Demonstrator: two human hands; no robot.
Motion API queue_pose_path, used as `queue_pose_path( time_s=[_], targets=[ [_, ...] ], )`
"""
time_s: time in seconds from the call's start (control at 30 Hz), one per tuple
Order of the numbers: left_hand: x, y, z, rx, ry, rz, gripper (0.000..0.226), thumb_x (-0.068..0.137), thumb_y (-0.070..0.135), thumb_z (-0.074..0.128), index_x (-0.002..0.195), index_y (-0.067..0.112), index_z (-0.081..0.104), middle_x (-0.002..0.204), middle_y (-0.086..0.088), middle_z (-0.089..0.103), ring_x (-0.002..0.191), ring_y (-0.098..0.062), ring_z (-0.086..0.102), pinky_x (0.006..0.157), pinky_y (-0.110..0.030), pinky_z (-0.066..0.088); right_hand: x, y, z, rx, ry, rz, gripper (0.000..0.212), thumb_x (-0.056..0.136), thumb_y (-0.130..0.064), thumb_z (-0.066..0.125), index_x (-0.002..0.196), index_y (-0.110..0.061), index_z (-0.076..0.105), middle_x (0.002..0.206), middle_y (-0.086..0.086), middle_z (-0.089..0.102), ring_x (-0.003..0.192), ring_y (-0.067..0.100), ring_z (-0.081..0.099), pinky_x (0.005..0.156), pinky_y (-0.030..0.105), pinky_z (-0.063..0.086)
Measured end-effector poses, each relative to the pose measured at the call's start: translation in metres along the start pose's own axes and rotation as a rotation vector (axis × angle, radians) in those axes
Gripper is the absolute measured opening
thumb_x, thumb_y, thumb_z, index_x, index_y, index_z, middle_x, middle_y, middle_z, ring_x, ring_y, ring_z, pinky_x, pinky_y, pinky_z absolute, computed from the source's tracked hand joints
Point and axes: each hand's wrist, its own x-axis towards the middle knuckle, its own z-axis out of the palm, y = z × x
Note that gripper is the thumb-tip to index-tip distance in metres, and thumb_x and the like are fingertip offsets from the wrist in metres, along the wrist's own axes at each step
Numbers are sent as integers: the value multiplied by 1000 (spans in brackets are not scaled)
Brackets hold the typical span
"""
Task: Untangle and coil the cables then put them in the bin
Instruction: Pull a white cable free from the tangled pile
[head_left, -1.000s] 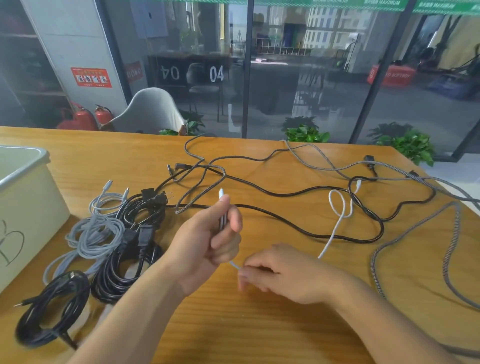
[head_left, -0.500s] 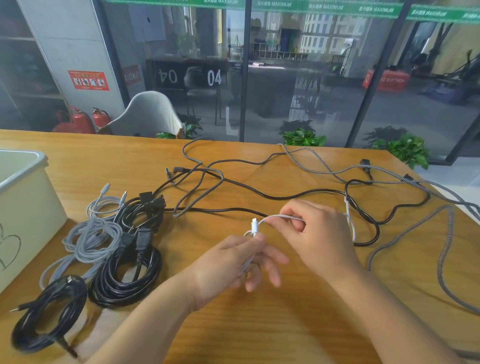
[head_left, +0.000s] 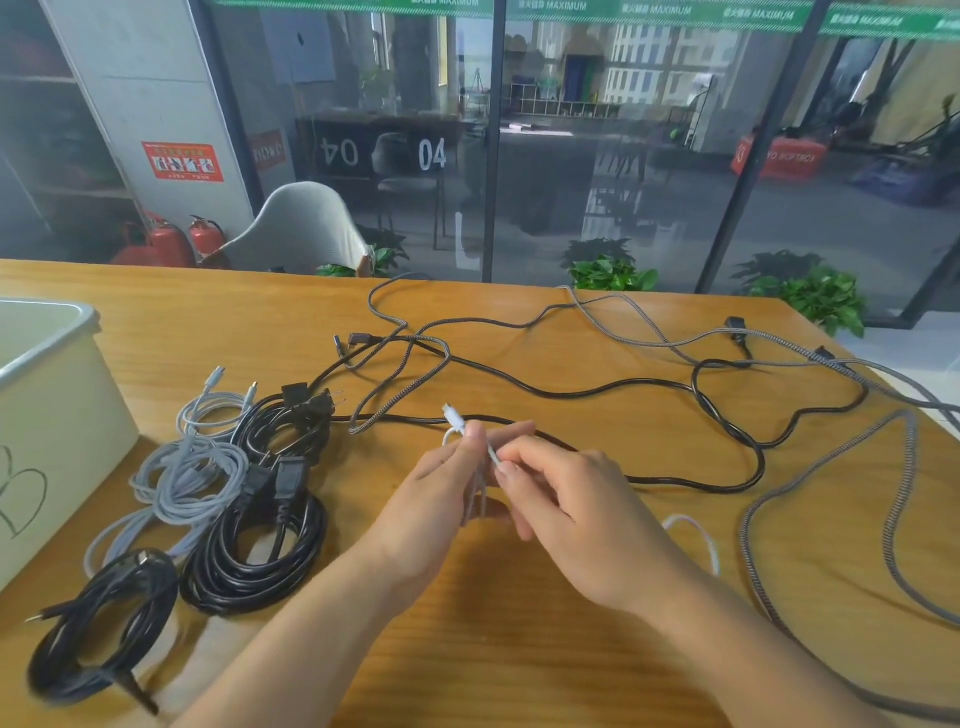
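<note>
Two bare hands work a thin white cable (head_left: 453, 418) above the middle of a wooden table (head_left: 519, 649), with the bin (head_left: 57, 415) standing at the table's left edge. The left hand (head_left: 436, 499) holds folded strands of the white cable between thumb and fingers, its plug sticking up past the fingertips; the right hand (head_left: 566, 499), touching the left, pinches the same cable just below the plug, and a loose loop of it trails out on the wood behind the right wrist. Between the bin and the hands lie coiled cables: a grey bundle (head_left: 192, 478) nearest the bin, a thick black coil (head_left: 254, 551) beside it, another black coil with a two-pin plug (head_left: 291, 421) farther back, and a thin black coil (head_left: 98, 623) close to the table's near edge. On the far side of the hands from the bin, a long black cable (head_left: 727, 426) and braided grey cables (head_left: 831, 467) sprawl in crossing loops toward the table's right edge and far edge. Bare wood lies open between the bin and the far edge, and in front of the hands toward the near edge. Beyond the far edge stand a pale chair (head_left: 301, 228), potted plants (head_left: 608, 270) and a glass wall (head_left: 597, 130).
</note>
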Motion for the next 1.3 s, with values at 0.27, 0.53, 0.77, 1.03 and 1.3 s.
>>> queue_pose_path(
  time_s=[0.27, 0.53, 0.77, 1.03, 1.3],
  targets=[
    [4, 3, -10, -400, 41, -33, 53, 111, 42, 28, 136, 14, 65, 129, -13, 70, 108, -24, 67, 96, -45, 44, -3, -6, 11, 502, -379, 201, 32, 114, -27, 37, 96, -12, 58, 63, -4, 43, 48, 8, 34, 44, 18, 29],
    [-2, 16, -15, -513, -63, -7, 50, 105, 35, 40, 122, 3, 73, 67, -1, 49, 38, -7, 29, 39, -19, 30, 0, 2, 13, 277, -580, 184, 42, 112, -38, 40, 80, -20, 61, 58, -12, 43, 54, 8, 37, 54, 20, 33],
    [-5, 18, -21, -242, -323, -127, 50, 105, 39, 39, 113, 7, 77, 57, 7, 22, 44, -6, 19, 44, -22, 18, 10, 42, -40, -151, -305, 249, 45, 97, -59, 59, 74, -21, 65, 57, -6, 46, 54, 11, 40, 57, 31, 32],
    [-3, 7, -7, 199, -304, -170, 49, 110, 44, 35, 120, 19, 76, 63, 2, 23, 56, -16, 17, 53, -30, 15, 8, 27, -32, -121, 62, 142, 40, 100, -54, 58, 69, -29, 62, 50, -10, 53, 48, 12, 45, 49, 28, 32],
    [0, 2, -10, 312, -48, -92, 53, 111, 46, 35, 71, 20, 59, 66, 1, 42, 57, -14, 30, 54, -23, 28, 3, 11, -14, 306, -116, 211, 38, 112, -33, 41, 86, -22, 67, 59, -11, 44, 53, 8, 41, 58, 29, 42]
  ],
)
